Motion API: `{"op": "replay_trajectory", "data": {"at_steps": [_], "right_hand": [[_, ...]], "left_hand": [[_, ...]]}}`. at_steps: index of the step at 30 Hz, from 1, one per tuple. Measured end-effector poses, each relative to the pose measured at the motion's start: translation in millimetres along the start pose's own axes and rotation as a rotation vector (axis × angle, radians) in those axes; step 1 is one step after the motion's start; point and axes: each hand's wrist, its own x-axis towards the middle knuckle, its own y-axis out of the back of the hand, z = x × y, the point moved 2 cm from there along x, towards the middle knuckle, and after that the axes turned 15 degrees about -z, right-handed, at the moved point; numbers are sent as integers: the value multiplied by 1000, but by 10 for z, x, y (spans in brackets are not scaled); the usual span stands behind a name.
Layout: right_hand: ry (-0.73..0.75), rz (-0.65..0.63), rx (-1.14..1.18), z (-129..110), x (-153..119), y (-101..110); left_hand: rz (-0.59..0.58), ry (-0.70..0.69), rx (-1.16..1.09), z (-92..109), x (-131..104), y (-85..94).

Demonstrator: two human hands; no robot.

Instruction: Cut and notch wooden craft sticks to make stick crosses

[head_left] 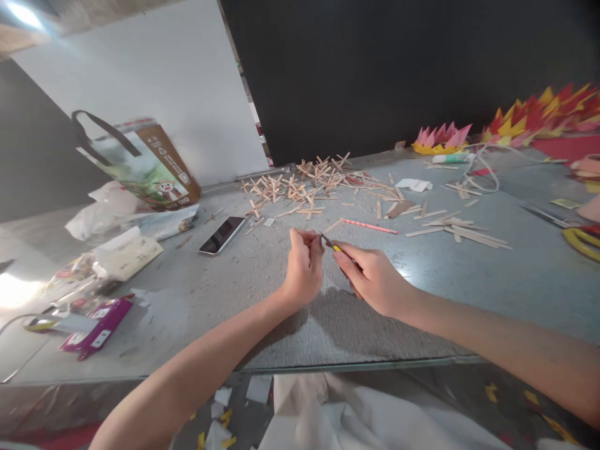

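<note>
My left hand is closed in a pinch around a thin wooden craft stick, whose free end points up and to the right. Most of that stick is hidden by the fingers. In my right hand is a slim craft knife, dark with a yellow part, and its tip meets the left fingertips. Just beyond the hands, a pink-and-white patterned pencil lies on the grey table.
A heap of crossed craft sticks lies at the back, with loose sticks to the right. A phone, printed bag and purple packet are left. Scissors, a glue stick and paper crowns are right.
</note>
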Motion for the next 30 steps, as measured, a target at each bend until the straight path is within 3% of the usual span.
{"op": "replay_trajectory", "data": {"at_steps": [12,22,30], "right_hand": [[-14,2,51,47,33,-22],[-73,-21,117,68,20,-38],[-29,30,-14,34,23,21]], "left_hand": [[-43,-56,172,-12,9,63],[41,70,-25,-21,52,30],[-44,35,-432,189,125,47]]}}
